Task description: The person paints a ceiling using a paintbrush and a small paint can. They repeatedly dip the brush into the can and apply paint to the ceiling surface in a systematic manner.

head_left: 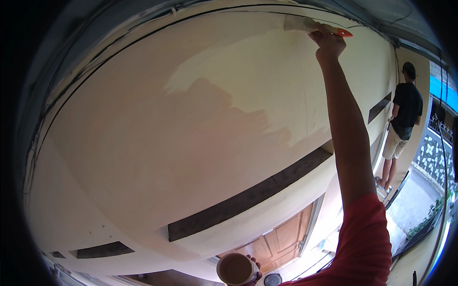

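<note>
You look partway through coating: a pale yellow patch (267,66) spreads over the upper right of the wall (129,143), while the pinkish-beige area left of and below its ragged edge seems left to cover. Your right hand (330,44) has its fingers clamped on the paintbrush (298,24), high near the wall's top edge — wide, pale bristles, red-ended handle. Your left hand (257,267) has its fingers curled around a round cup (235,268), low in view.

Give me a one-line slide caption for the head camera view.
Right hand holding a paintbrush high at a two-toned wall, left hand holding a cup below.
</note>
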`<state>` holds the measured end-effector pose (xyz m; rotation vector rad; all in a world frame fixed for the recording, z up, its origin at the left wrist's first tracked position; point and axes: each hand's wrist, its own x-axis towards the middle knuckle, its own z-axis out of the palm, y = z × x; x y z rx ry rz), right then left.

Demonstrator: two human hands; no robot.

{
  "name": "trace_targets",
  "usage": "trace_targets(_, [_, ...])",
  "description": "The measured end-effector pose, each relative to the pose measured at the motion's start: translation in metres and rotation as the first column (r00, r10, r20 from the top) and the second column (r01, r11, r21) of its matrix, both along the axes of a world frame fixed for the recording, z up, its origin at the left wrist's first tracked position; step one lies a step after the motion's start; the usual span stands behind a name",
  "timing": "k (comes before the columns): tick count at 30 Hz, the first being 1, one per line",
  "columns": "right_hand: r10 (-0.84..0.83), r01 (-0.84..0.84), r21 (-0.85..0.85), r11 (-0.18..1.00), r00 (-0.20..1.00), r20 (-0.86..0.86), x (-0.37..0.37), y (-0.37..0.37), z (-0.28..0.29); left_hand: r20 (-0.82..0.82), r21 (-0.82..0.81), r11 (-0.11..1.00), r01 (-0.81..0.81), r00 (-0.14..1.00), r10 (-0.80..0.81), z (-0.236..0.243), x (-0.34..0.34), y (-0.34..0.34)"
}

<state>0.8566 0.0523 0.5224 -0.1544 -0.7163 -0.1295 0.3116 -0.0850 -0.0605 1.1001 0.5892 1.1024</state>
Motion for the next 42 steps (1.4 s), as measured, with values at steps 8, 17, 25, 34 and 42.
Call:
trace_targets(8, [-0.928, 0.952, -0.278, 0.127, 0.213, 0.305, 0.030, 0.002, -0.002, 0.046, 0.014, 1.000, 0.017, 0.999, -0.018, -0.007, -0.009, 0.001])
trace_targets(17, [-0.896, 0.946, 0.185, 0.266, 0.173, 0.408, -0.136, 0.035, 0.014, 0.113, 0.036, 0.998, 0.060, 0.992, -0.064, -0.014, -0.010, 0.003])
trace_targets(25, [-0.585, 0.522, 0.324, 0.789, 0.478, 0.655, -0.245, 0.015, -0.028, 0.228, -0.012, 0.991, 0.130, 0.966, -0.124, -0.023, -0.011, 0.001])
trace_targets(34, [0.080, -0.077, -0.028, 0.997, 0.982, 0.169, -0.042, 0.009, -0.022, 0.199, -0.054, 0.992, 0.115, 0.975, -0.102, -0.032, -0.017, -0.001])
trace_targets(42, [-0.908, 0.950, -0.171, 0.261, 0.302, 0.291, -0.052, -0.003, -0.018, -0.067, 0.235, 0.971, -0.054, 0.995, 0.072, 0.041, -0.019, -0.027])
